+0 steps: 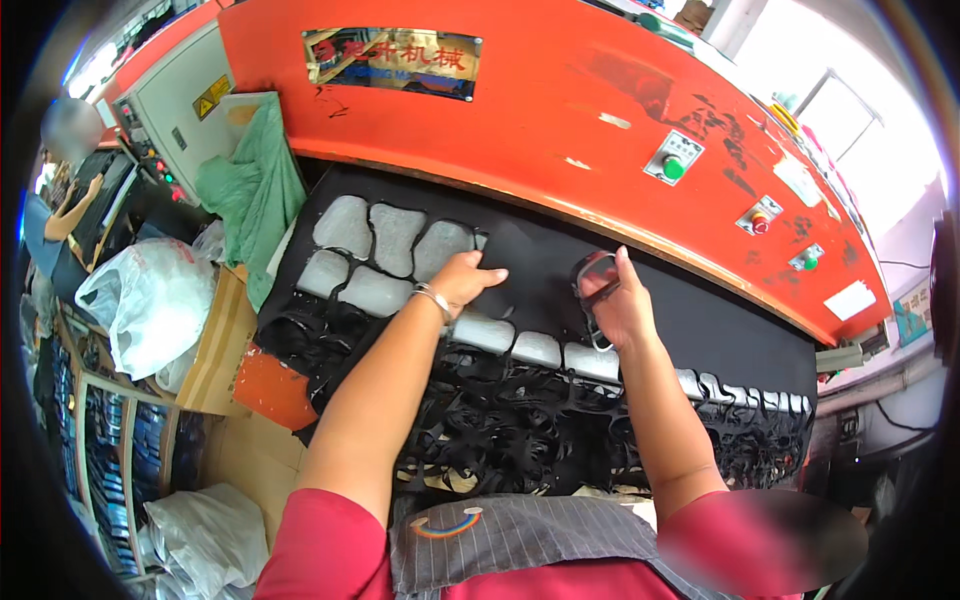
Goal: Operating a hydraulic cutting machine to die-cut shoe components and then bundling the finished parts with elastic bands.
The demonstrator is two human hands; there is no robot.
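Observation:
A black sheet (700,315) lies over the work surface, with several rounded, sole-like cut-outs showing pale grey (343,226) beneath. My left hand (463,280), with a silvery bracelet at its wrist, is low over the sheet beside these cut-outs. Its thumb and forefinger are apart, the other fingers mostly hidden, and I see nothing held in it. To its right, my right hand (625,305) grips a cutting die (602,294), a narrow looped metal frame with a crossbar. The die is tilted up on its side above the uncut part of the sheet.
An orange press beam (540,110) with green and red buttons spans the far side. Tangled black offcuts (500,420) hang along the near edge. At left are a green cloth (258,195), a white plastic bag (150,300), a cardboard box (222,345) and another person.

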